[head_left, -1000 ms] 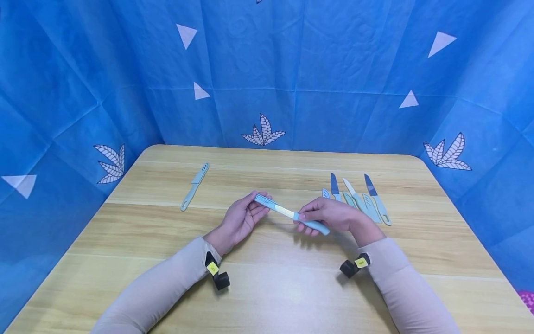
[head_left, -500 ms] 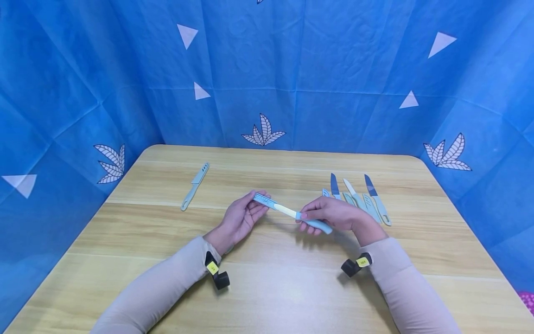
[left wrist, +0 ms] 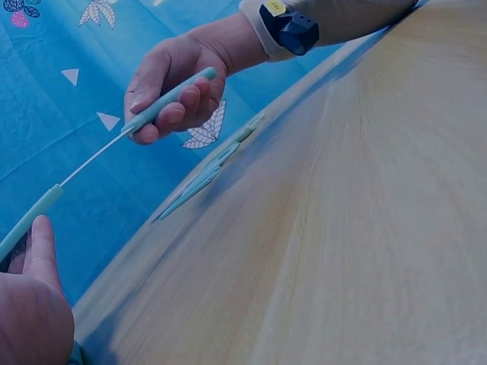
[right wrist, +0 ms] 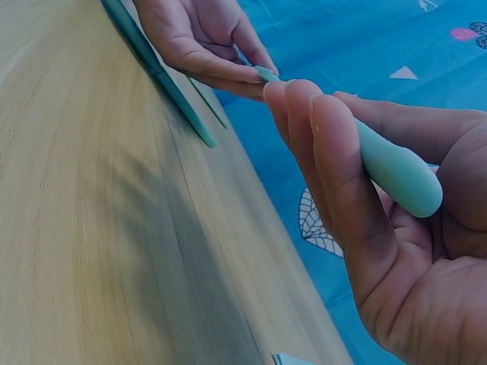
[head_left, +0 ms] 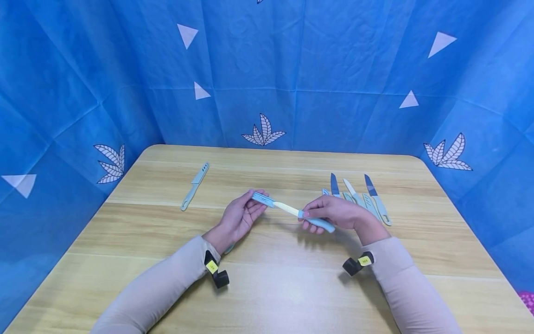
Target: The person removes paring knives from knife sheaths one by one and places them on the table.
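My right hand [head_left: 335, 214] grips the light blue handle [head_left: 320, 224] of a paring knife, thumb on top near the blade. Its pale blade [head_left: 287, 208] points left toward a slotted blue blade cover [head_left: 263, 199]. That cover is pinched in the fingers of my left hand [head_left: 238, 218]. The blade's tip end sits right at the cover's mouth, and nearly its whole length shows. In the left wrist view, the blade [left wrist: 95, 157] appears as a thin line between cover [left wrist: 30, 220] and handle [left wrist: 171, 99]. Both hands are raised above the wooden table [head_left: 283, 287].
A covered knife [head_left: 195, 186] lies at the back left. To the right are several uncovered knives, one with a dark blade [head_left: 377, 199], and loose covers [head_left: 371, 207], partly behind my right hand. Another knife [right wrist: 156, 72] lies under my left wrist. Blue cloth [head_left: 267, 69] hangs behind.
My right hand has shifted slightly right with the knife, and more of the blade shows outside the cover. My left hand has edged slightly left with the cover.
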`<action>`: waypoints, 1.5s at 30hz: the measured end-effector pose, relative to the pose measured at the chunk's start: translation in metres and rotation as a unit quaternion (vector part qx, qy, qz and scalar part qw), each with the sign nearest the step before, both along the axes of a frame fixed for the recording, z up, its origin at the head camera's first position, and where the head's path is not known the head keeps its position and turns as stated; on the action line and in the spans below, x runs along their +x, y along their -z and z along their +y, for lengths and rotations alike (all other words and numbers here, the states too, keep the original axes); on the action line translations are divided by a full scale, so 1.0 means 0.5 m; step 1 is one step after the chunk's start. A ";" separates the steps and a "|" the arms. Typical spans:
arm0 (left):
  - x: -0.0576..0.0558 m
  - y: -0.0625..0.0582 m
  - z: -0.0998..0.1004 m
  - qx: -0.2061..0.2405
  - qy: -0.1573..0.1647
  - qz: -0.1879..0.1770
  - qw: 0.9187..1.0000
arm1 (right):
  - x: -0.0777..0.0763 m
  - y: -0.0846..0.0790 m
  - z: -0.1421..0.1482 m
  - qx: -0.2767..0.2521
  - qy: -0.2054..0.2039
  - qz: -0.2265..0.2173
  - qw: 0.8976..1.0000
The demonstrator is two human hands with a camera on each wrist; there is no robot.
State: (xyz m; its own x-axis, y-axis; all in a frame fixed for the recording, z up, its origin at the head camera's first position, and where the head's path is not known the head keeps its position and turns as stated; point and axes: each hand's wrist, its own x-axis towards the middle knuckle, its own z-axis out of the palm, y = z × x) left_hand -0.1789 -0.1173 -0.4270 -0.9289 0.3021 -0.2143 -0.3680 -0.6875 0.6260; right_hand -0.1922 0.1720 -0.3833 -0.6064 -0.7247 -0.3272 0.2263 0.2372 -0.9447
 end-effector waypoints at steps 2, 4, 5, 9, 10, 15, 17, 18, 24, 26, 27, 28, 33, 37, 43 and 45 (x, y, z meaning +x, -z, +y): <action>0.000 0.000 0.000 0.000 0.001 -0.002 1.000 | -0.001 0.000 0.001 0.000 0.001 -0.001 1.000; -0.001 0.000 0.000 -0.001 0.003 -0.001 1.000 | -0.001 0.000 0.002 0.000 0.002 0.002 1.000; -0.001 0.000 0.000 -0.001 0.003 0.000 1.000 | -0.002 0.000 0.002 0.001 0.002 0.002 1.000; -0.001 -0.001 -0.001 0.000 0.005 0.001 1.000 | -0.003 -0.001 0.003 0.002 0.000 0.003 1.000; -0.001 -0.001 -0.001 0.000 0.004 0.001 1.000 | -0.003 -0.002 0.004 0.003 -0.001 0.003 1.000; -0.002 -0.004 -0.002 0.000 0.003 0.003 1.000 | -0.002 -0.006 0.007 0.010 -0.002 0.008 1.000; -0.003 -0.004 -0.003 0.000 0.002 0.003 1.000 | -0.003 -0.006 0.008 0.012 -0.002 0.010 1.000; -0.003 -0.005 -0.003 -0.001 0.002 0.001 1.000 | -0.003 -0.007 0.009 0.012 -0.002 0.011 1.000; -0.003 -0.008 -0.004 -0.002 0.000 -0.007 1.000 | -0.005 -0.006 0.011 0.015 -0.005 0.013 1.000; -0.003 -0.007 -0.005 -0.002 0.001 -0.005 1.000 | -0.006 -0.006 0.011 0.013 -0.007 0.016 1.000; -0.003 -0.006 -0.005 -0.002 0.002 -0.005 1.000 | -0.007 -0.006 0.011 0.011 -0.008 0.018 1.000; -0.002 -0.006 -0.005 -0.001 0.004 -0.005 1.000 | -0.008 -0.006 0.011 0.010 -0.010 0.020 1.000; 0.001 -0.008 -0.005 0.001 0.012 -0.001 1.000 | -0.011 -0.004 0.016 0.012 -0.016 0.045 0.999; -0.001 -0.013 -0.003 -0.007 0.020 0.009 1.000 | -0.016 -0.004 0.023 0.018 -0.012 0.068 0.997; -0.007 -0.022 0.000 -0.039 0.035 0.008 0.999 | -0.018 -0.007 0.029 0.018 0.003 0.060 0.998; -0.010 -0.025 0.000 -0.053 0.035 0.007 0.998 | -0.019 -0.010 0.030 0.019 0.016 0.058 0.998</action>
State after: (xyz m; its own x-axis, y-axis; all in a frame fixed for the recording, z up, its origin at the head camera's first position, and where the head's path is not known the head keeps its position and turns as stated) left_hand -0.1837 -0.1175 -0.4145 -0.9092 0.3430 -0.2359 -0.4040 -0.5901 0.6990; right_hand -0.2016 0.1870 -0.3784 -0.6647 -0.6924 -0.2805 0.1243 0.2677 -0.9554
